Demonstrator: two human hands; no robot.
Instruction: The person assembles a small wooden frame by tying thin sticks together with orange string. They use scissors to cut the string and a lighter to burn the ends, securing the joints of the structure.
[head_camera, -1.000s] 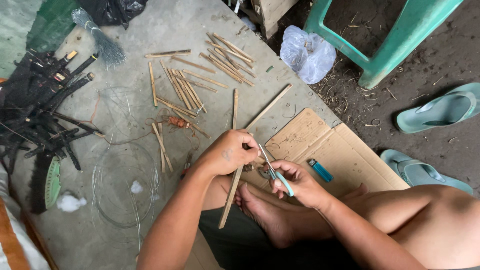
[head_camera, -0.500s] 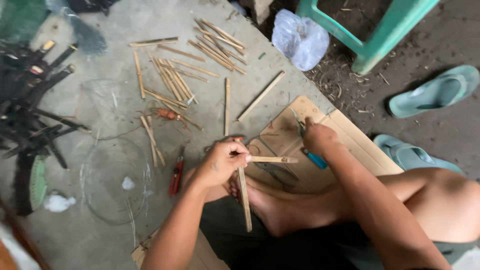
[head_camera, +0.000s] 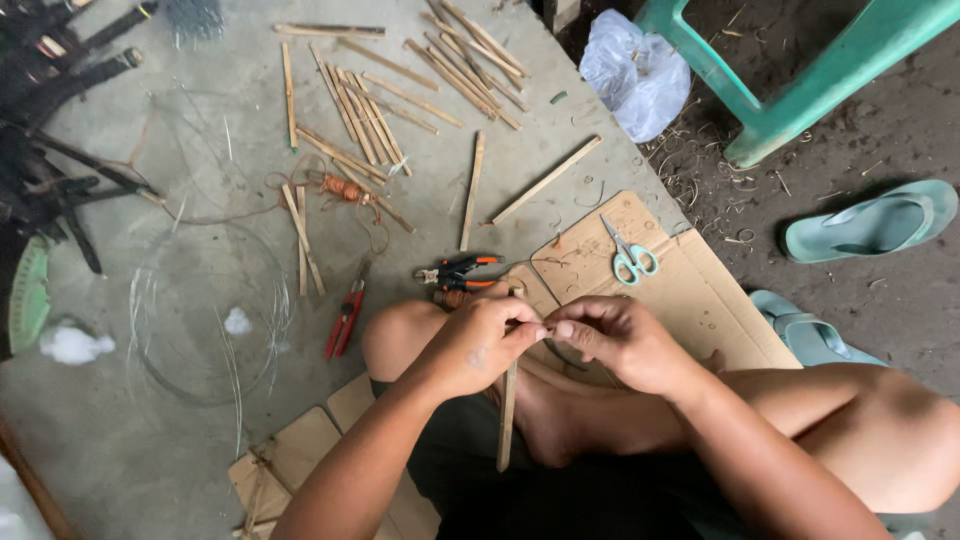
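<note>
My left hand (head_camera: 482, 343) grips a thin bamboo stick (head_camera: 507, 418) that points down between my crossed legs. Fingertips of my right hand (head_camera: 612, 337) meet the left hand's at the top of the stick, pinching it or something very thin there. A pair of scissors with teal handles (head_camera: 627, 254) lies on the cardboard sheet (head_camera: 700, 300) just beyond my right hand. Orange-handled pliers (head_camera: 457, 270) and a red-handled tool (head_camera: 346, 316) lie on the concrete floor close to my left knee.
Several cut bamboo sticks (head_camera: 372, 112) are scattered ahead, with a copper wire spool (head_camera: 342, 188) among them. Coiled thin wire (head_camera: 205, 310) lies to the left, dark sticks (head_camera: 60, 120) at far left. A plastic bag (head_camera: 632, 70), green stool (head_camera: 800, 70) and teal sandals (head_camera: 870, 222) are at right.
My right hand laid the scissors on the cardboard and came back to the stick. The stick has turned upright in my left hand. The view has shifted slightly.
</note>
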